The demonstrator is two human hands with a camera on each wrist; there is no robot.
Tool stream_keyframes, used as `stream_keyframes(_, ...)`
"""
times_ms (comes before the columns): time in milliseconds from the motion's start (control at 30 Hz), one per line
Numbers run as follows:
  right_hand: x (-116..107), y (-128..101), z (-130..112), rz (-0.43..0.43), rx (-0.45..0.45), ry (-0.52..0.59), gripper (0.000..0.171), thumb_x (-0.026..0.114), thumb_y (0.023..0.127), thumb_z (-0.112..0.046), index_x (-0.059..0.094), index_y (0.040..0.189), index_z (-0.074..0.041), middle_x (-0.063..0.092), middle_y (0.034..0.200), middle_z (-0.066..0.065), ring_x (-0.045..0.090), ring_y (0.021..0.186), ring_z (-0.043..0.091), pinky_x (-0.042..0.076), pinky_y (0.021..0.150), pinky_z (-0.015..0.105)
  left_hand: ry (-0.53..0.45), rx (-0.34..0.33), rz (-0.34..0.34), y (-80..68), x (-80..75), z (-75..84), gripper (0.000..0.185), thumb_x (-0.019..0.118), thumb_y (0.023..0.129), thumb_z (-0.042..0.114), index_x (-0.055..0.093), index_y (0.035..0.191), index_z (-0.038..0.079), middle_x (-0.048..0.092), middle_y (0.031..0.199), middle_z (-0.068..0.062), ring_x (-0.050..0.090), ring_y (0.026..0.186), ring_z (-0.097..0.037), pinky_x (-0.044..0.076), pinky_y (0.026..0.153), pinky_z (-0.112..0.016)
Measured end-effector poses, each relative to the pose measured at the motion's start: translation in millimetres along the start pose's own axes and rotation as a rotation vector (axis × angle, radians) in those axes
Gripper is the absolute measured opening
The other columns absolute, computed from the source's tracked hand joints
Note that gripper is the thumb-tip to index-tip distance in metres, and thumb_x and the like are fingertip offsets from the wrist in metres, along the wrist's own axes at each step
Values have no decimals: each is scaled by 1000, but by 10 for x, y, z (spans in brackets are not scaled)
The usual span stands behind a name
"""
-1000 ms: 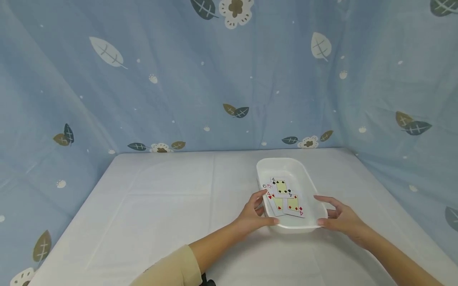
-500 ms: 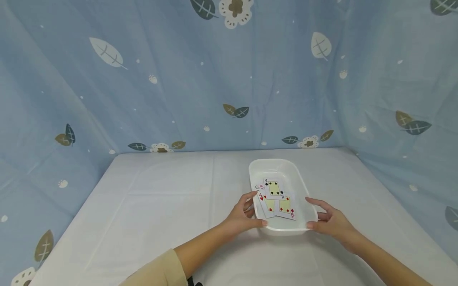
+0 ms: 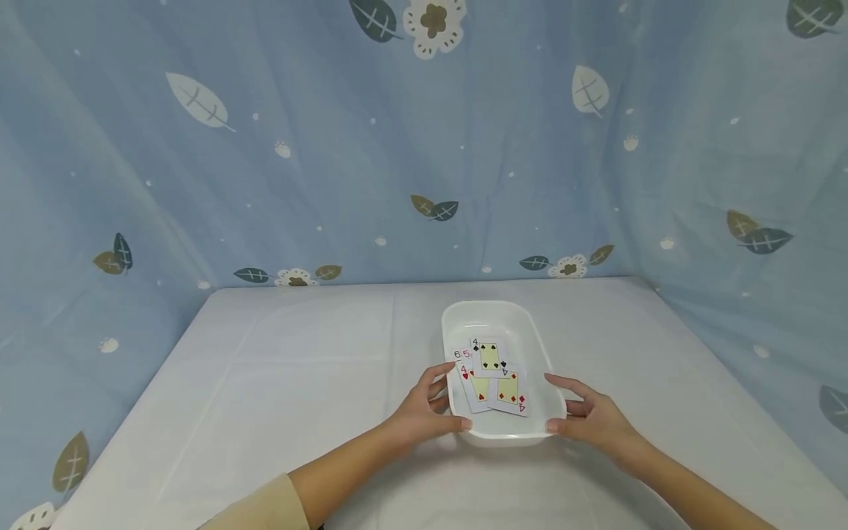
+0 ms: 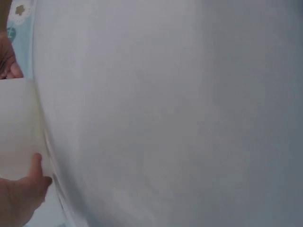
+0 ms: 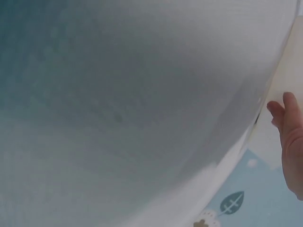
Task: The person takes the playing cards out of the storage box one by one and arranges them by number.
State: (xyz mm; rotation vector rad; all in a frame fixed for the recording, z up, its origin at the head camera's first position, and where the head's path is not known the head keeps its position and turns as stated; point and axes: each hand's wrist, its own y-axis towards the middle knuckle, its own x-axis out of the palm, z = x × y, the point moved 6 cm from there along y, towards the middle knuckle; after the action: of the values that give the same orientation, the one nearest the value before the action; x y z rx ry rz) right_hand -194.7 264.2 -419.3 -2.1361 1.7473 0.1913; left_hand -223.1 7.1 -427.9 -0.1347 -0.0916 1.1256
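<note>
Gripping a white plastic tray (image 3: 457, 321) from either side, the person's two hands meet at its near end on a table covered with a white cloth (image 3: 305, 368). The left hand (image 3: 424, 409) curls round the tray's left near corner, thumb laid along the front wall and fingertips hooked over the left rim; the right hand (image 3: 586, 418) mirrors it at the right near corner, thumb on the front wall and fingers reaching to the right rim. The tray stands right of the table's middle, its long axis running away from the person. Inside it lie several playing cards (image 3: 491, 375), face up and overlapping: a four of spades (image 3: 489, 357) farthest back, a four of hearts (image 3: 474, 389) and a four of diamonds (image 3: 509, 391) nearer the front, with the corners of a six and a five showing at the left edge of the fan. A beige sleeve (image 3: 255, 508) covers the left upper forearm; the right forearm is bare. A blue curtain printed with leaves and flowers (image 3: 424, 140) closes the table in at the back and on both sides. The left wrist view shows the thumb (image 4: 37, 166) pressed to the tray's pale wall (image 4: 18, 127); the right wrist view shows fingers (image 5: 289, 125) against the tray's side (image 5: 291, 66).
</note>
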Motion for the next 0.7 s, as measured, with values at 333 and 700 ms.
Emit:
stream_keyframes(333,70,7,-56,-66,-55,67,76,74,81,-11,32,145,-2,54,124,32,64,98,25,55,76,31,9,-18,11,-98,-93,25,93,80,69,-1,29,145,17,33,149,-19,38,132,-40,44,99,-44)
stream_keyframes(700,152,68,-76,-123,-143,49,77,72,81,-7,30,145,0,29,145,32,51,118,45,53,82,28,-30,10,4,-188,-147,26,94,79,69,-3,27,146,14,32,149,-21,36,133,-41,45,98,-40)
